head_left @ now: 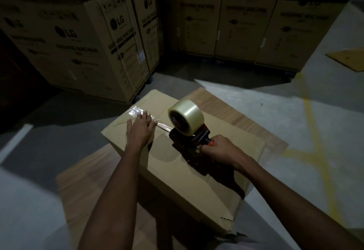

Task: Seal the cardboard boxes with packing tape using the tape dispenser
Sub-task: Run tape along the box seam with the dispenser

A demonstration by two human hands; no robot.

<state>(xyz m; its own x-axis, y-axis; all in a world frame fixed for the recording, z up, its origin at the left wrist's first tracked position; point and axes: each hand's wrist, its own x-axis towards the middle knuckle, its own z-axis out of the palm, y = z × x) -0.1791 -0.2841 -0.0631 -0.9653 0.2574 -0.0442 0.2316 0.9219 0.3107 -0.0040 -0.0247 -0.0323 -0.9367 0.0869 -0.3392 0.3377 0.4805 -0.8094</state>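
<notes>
A closed brown cardboard box (226,137) lies on a wooden board in the middle of the view. My left hand (140,128) rests flat on the box's top, fingers straight, pressing on a strip of clear tape (136,111) that runs along the centre seam. My right hand (220,150) grips the orange and black handle of the tape dispenser (189,138). The dispenser stands on the box top just right of my left hand, and a thick roll of clear tape (185,114) sits on it.
The box sits on a wooden board (236,113) on a grey concrete floor with yellow lines (315,131). Tall stacks of large printed cartons (94,39) stand behind and to the left. A flat piece of cardboard (348,57) lies on the floor at the far right.
</notes>
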